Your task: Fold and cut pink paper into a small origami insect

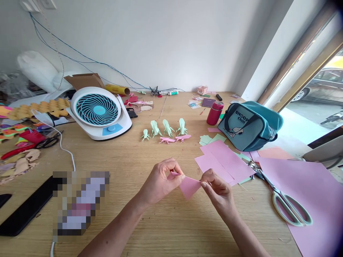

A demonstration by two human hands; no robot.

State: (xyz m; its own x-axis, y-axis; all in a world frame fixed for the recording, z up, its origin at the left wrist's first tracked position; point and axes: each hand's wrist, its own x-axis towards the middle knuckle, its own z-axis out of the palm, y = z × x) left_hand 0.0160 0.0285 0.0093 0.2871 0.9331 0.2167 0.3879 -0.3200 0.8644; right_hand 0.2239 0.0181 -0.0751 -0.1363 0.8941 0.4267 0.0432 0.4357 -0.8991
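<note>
Over the near middle of the wooden table [166, 235], two bare hands hold one small piece of folded pink paper [189, 187] between them. The left hand [162, 182] has thumb and forefinger closed on its left part; the right hand [221, 192] pinches its right corner between thumb and forefinger, the other fingers curled in. One pointed flap of the paper hangs down between the hands. Beyond them stand four pale green paper figures [167, 127] in a row, three larger and one smaller at the left end, with two pink paper figures [183, 137] just in front. On the right are one teal bag [245, 125], one dark red bottle [215, 113] just beside it, and several overlapping pink sheets [227, 157] whose number I cannot tell. One large pink sheet [308, 185] spreads along the right edge, with the handles of one pair of pale-handled scissors [292, 208] resting on it. To the left stand one white fan [99, 110] with blue blades and, farther left, one pair of black-handled scissors [48, 141]. Nearer lies one pixelated object [83, 205], too obscured to name.
</note>
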